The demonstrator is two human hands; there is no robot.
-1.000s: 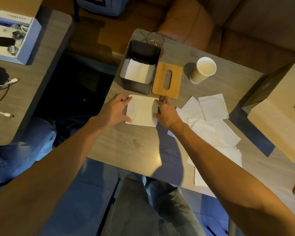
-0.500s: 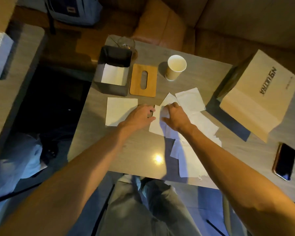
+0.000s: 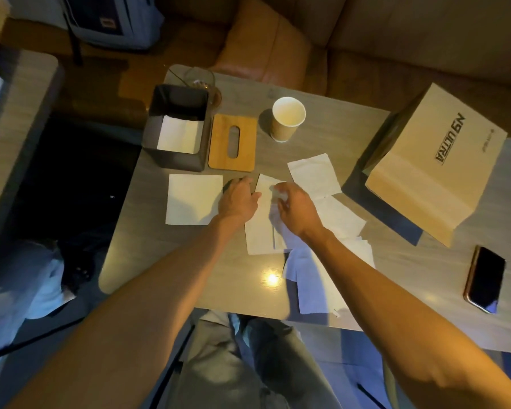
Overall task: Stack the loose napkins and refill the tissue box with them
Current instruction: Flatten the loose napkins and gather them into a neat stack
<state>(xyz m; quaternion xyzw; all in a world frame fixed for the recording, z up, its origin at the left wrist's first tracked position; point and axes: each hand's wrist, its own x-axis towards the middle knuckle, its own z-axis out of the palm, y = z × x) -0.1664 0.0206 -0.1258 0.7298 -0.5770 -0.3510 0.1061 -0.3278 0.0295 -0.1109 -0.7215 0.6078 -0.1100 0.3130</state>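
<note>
The dark grey tissue box (image 3: 176, 156) stands open at the table's far left, with white napkins (image 3: 179, 134) lying inside. Its wooden slotted lid (image 3: 232, 143) lies flat beside it. In front of the box lies a neat napkin stack (image 3: 192, 199). Loose napkins (image 3: 313, 175) are spread to the right, down to the near edge (image 3: 316, 287). My left hand (image 3: 238, 200) rests flat between the stack and a loose napkin (image 3: 258, 231), thumb touching that napkin's edge. My right hand (image 3: 297, 209) has its fingers curled on the same napkin's top part, pinching it.
A paper cup (image 3: 288, 118) stands behind the loose napkins. A large cardboard box (image 3: 434, 172) lies at the right, with a black phone (image 3: 484, 278) near the front right edge. A glass (image 3: 201, 81) stands behind the tissue box. A sofa runs along the back.
Both hands left the neat stack and moved right onto a loose napkin. The right hand's fingers have closed on it. The view has shifted right.
</note>
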